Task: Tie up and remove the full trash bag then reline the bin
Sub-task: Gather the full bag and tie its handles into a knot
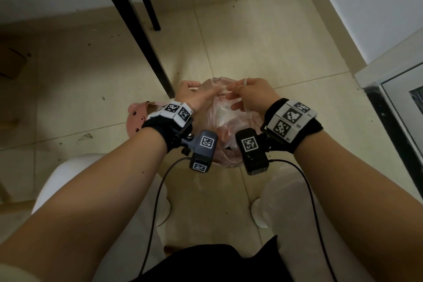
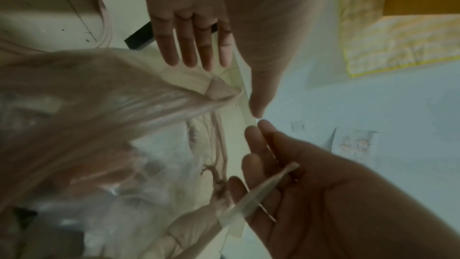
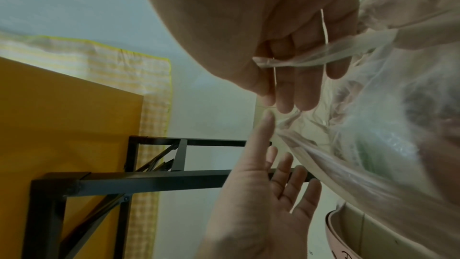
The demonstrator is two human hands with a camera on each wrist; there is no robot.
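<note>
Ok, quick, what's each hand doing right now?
Left hand: open, fingers straight by the trash bag.
Right hand: holding the bag's twisted strip.

No words, brand names or readable signs appear anywhere. The only markings are black-and-white square code patterns on the white blocks of the left wristband (image 1: pixel 177 111) and the right wristband (image 1: pixel 291 119), and on the two small cameras (image 1: pixel 251 151) mounted just below those bands. Tiny characters sit at the corners of the blocks on the right wristband, too small to read. A paper sheet (image 2: pixel 354 145) on the wall carries a faint drawing, with no legible text.
</note>
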